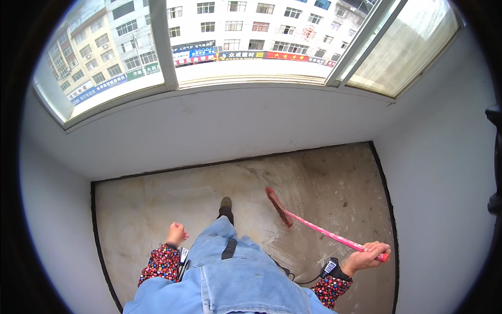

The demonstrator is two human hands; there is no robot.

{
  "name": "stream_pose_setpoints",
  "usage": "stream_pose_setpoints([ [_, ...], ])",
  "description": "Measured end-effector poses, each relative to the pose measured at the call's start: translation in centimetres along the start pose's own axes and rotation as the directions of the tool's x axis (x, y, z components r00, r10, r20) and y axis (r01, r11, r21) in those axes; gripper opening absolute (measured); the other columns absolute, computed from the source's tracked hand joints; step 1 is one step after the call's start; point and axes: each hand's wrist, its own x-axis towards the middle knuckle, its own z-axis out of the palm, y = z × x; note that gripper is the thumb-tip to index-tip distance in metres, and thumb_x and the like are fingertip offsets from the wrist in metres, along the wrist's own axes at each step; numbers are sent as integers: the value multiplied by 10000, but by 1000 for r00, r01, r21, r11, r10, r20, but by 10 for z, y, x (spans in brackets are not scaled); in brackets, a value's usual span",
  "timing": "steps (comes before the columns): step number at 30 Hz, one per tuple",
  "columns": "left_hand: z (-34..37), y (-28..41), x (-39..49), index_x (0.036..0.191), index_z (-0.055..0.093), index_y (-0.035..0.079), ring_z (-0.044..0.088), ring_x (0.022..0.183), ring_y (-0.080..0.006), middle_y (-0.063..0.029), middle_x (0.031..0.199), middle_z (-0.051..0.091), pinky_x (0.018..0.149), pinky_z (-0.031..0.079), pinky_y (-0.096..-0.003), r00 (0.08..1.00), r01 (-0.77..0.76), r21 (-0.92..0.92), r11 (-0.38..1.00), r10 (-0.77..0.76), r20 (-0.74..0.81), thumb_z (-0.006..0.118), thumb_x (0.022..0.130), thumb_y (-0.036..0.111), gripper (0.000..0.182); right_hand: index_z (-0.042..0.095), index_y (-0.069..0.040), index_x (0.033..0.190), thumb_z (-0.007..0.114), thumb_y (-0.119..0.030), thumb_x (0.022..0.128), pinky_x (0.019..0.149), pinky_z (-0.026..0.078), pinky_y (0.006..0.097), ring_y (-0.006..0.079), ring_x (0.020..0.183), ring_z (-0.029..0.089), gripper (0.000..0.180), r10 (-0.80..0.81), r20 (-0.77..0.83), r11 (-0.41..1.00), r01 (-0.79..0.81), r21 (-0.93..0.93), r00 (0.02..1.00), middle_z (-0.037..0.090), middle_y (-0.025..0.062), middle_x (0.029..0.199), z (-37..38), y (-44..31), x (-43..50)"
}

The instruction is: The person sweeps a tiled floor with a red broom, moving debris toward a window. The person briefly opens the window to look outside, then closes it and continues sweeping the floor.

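Note:
My right hand (370, 256) is wrapped around the upper end of a pink broom handle (329, 234), whose red end cap pokes out past the fist. The handle slants down to a reddish broom head (279, 207), its bristles on the dusty floor (337, 188). On the other side, my left hand (177, 234) hangs beside my body with curled fingers and nothing visible in it. Both wrists carry black straps with small devices (329, 267). Left of the broom head the floor looks paler; to its right it is browner and dirtier, with curved streaks between.
A white wall (219, 125) rises ahead, below a wide sliding window (251, 78) that shows buildings outside. Side walls (435, 176) stand close at left and right. Black edging (231, 160) runs along the floor. My shoe (226, 202) is on the pale part.

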Motion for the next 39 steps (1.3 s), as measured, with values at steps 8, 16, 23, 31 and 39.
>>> stream_pose_setpoints([
  [8, 113, 294, 106, 885, 484, 41, 522, 471, -90, -12, 593, 520, 408, 432, -236, 836, -519, 40, 854, 517, -187, 498, 918, 97, 67, 300, -109, 671, 471, -226, 975, 404, 204, 198, 49, 459, 256, 367, -71, -124, 994, 60, -95, 990, 258, -41, 551, 84, 42, 23],
  [16, 168, 515, 147, 869, 556, 45, 506, 532, -122, -42, 625, 525, 512, 433, -276, 320, -822, 376, 428, 893, -318, 573, 873, 102, 59, 315, -110, 649, 495, -203, 953, 430, 230, 218, 67, 462, 275, 364, -75, -147, 987, 53, -149, 986, 263, -43, 544, 177, 72, 31],
  [23, 176, 547, 161, 846, 600, 42, 582, 748, -276, -98, 778, 582, 700, 477, -371, 77, -643, 747, 170, 985, -158, 605, 781, 106, 91, 357, -141, 714, 564, -219, 911, 342, 234, 204, 51, 391, 290, 296, -85, -132, 990, 69, -119, 988, 279, -56, 509, 251, 134, 67],
  [31, 186, 574, 201, 899, 606, 27, 539, 916, -297, -118, 925, 595, 832, 430, -394, 178, -447, 862, 239, 968, -176, 570, 827, 128, 129, 372, -91, 684, 471, -196, 962, 434, 247, 218, 59, 466, 310, 313, 236, 273, 960, -180, -214, 933, 331, -33, 526, 327, 269, 99],
  [39, 166, 569, 190, 808, 567, 15, 511, 814, -273, -100, 829, 567, 733, 428, -366, 251, -373, 878, 299, 944, -215, 572, 849, 103, 97, 324, -106, 695, 454, -256, 984, 417, 250, 202, 42, 445, 293, 350, 395, 547, 916, -365, -169, 738, 322, -30, 534, 357, 269, 109],
])
